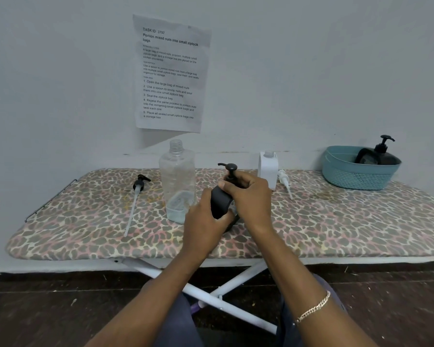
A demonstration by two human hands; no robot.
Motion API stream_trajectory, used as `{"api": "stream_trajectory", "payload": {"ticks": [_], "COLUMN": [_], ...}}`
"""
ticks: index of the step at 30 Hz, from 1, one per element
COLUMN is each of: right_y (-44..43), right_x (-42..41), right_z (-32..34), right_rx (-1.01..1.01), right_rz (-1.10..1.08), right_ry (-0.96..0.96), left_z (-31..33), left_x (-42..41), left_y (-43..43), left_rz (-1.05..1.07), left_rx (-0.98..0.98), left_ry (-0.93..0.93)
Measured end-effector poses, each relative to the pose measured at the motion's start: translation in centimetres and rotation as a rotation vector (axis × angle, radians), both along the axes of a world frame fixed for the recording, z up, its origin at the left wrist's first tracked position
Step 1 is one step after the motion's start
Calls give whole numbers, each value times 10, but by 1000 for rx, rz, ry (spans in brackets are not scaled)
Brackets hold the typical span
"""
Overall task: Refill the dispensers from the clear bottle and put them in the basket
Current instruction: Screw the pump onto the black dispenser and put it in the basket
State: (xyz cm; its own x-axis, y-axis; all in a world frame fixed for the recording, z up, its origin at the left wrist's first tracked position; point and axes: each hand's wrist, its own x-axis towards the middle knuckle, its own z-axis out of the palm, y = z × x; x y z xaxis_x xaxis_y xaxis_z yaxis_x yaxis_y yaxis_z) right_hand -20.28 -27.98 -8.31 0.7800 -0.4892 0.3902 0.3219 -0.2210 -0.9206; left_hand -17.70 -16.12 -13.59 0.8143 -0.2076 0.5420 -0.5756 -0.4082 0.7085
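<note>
Left hand (206, 217) wrapped round the black dispenser (219, 204) in mid frame, right hand (249, 196) curled over its pump (229, 169): hold the body still and twist the pump till snug. Keep it upright, clear of the bottle (177, 181) just to the left. Then lift it to the basket (356, 177), far right.

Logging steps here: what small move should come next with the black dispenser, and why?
Likely twist the pump collar: the right hand wraps the neck of the black dispenser under its pump head, while the left hand grips the body. Whether that loosens it for a refill or tightens it, I cannot tell.
</note>
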Motion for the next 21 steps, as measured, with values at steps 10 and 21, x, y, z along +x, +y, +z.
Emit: {"api": "stream_trajectory", "payload": {"ticks": [10,21], "right_y": [-8,-31], "right_x": [-2,8], "right_z": [6,7], "right_rx": [-163,12], "right_rz": [53,313], "right_ry": [61,93], "left_z": [5,9], "left_x": [1,0], "left_y": [3,4], "left_rz": [-27,-22], "left_rx": [30,64], "left_ry": [12,33]}}
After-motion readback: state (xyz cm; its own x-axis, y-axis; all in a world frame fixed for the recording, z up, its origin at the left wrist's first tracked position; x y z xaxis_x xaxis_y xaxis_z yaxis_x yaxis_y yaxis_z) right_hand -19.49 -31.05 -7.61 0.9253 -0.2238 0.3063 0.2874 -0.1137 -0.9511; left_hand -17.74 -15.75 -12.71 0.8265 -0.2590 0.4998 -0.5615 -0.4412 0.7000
